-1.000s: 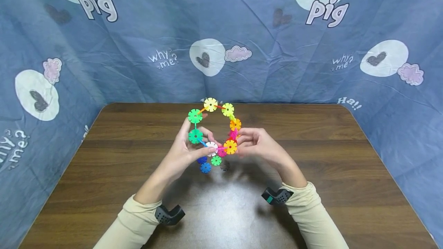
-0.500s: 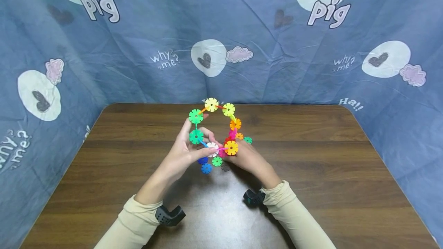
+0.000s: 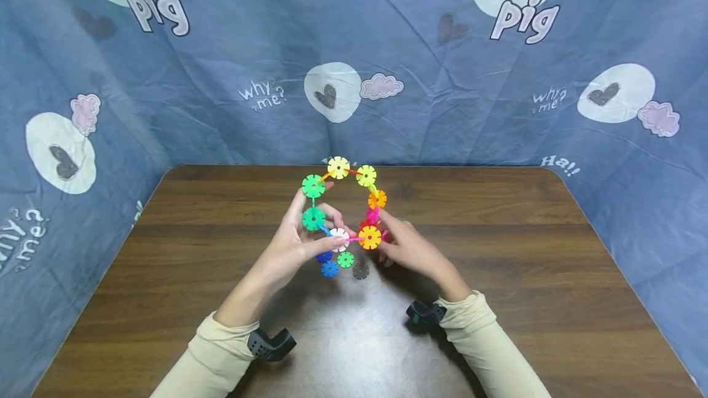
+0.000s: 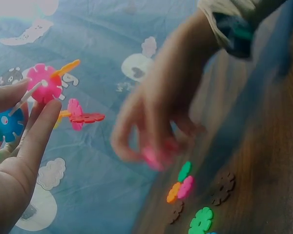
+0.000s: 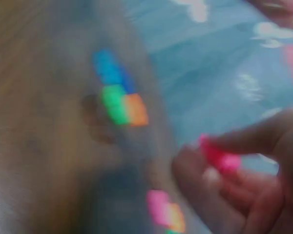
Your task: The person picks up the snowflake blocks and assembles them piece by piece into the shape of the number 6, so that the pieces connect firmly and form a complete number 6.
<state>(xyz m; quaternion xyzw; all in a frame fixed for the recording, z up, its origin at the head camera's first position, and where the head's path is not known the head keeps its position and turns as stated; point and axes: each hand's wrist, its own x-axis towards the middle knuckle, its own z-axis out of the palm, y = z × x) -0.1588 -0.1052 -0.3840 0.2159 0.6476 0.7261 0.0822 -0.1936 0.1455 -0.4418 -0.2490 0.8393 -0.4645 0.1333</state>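
Note:
Raised above the table is a ring of interlocked snowflake discs [image 3: 313, 218] in green, yellow, orange, pink, white and other colours. My left hand [image 3: 287, 238] holds it at the lower left, thumb on the white disc [image 3: 340, 239]. My right hand [image 3: 417, 253] is just right of the ring's lower right side, beside the orange disc [image 3: 369, 238]. In the right wrist view, thumb and fingers pinch a loose pink snowflake disc [image 5: 227, 161]. That view is blurred, and the fingers partly cover the disc. From the head, most of the right fingertips are hidden.
Loose discs lie on the wooden table [image 3: 221, 201] below the ring, among them a blue disc [image 3: 330, 269], a green disc [image 3: 345, 260] and a brown disc [image 3: 361, 270]. In the left wrist view a pink disc [image 4: 186, 187] lies nearby. A patterned blue cloth [image 3: 442, 109] hangs behind.
My right hand went from the ring's right side down behind its lower edge, then back right with a pink disc from the table. The left hand and ring have barely moved.

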